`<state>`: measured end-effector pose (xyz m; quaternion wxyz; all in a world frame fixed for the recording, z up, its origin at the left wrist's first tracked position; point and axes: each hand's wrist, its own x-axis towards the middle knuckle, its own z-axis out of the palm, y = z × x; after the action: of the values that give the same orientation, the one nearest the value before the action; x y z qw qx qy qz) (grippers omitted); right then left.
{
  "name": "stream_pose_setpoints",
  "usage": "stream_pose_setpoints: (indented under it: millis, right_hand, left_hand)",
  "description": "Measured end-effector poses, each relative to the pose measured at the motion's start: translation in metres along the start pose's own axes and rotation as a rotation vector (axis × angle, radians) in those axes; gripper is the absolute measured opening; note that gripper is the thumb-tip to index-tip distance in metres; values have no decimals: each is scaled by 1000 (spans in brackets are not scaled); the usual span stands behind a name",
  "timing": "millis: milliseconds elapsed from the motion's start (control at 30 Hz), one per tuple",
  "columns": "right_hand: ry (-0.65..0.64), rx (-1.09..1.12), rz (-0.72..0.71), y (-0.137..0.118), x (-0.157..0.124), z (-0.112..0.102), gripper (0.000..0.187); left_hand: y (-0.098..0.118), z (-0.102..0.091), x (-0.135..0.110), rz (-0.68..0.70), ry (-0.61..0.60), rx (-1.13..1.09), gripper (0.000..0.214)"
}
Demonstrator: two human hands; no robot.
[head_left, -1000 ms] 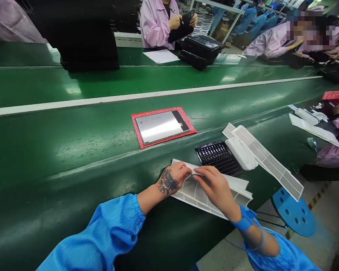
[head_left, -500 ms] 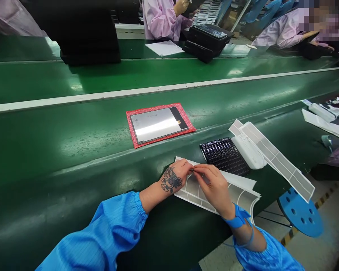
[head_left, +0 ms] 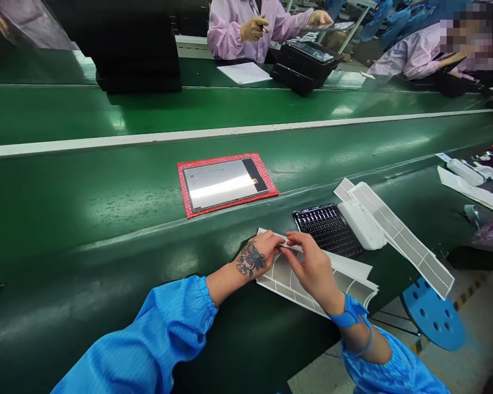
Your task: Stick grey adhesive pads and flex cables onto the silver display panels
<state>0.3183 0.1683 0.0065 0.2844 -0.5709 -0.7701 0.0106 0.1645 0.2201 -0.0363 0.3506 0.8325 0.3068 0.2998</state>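
Observation:
My left hand (head_left: 258,255), tattooed on its back, has its fingers pinched on something small and dark that I cannot make out. Against its fingertips is the thumb of my right hand (head_left: 310,268), whose fingers are curled towards the same spot, though what they grip is hidden. Below both hands lie curling sheets of grey stickers (head_left: 299,284) with white borders. Just beyond my right hand is a black plastic tray (head_left: 326,230) with rows of small pockets. Farther off, a display panel (head_left: 222,185) rests silver side up on a red foam pad (head_left: 182,180).
A white rounded plastic item (head_left: 362,225) sits beside the black tray, next to more sticker strips (head_left: 406,241). A blue stool (head_left: 433,314) stands at lower right. Across the green bench (head_left: 107,197), people in pink work near a black stack (head_left: 306,63) and a white sheet (head_left: 244,73).
My right index finger has lifted slightly away from the thumb, while my left hand stays nearly in place. Across the bench, a person has stretched an arm to the right with a flat panel.

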Motion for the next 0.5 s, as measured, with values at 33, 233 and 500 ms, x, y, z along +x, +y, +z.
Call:
stream_pose_setpoints:
  millis: [33,233,500]
  right_hand:
    - [-4,-8,4,0,0,0,13]
    - [26,-84,-52,-1,-2,4,14]
    - [59,-99,-94,-8,4,5,22]
  left_hand:
    - [0,0,0,-6,0,-2,18]
    - [1,0,0,-55,-17,-13,22]
    - [-2,5,0,-17,14,-18,23]
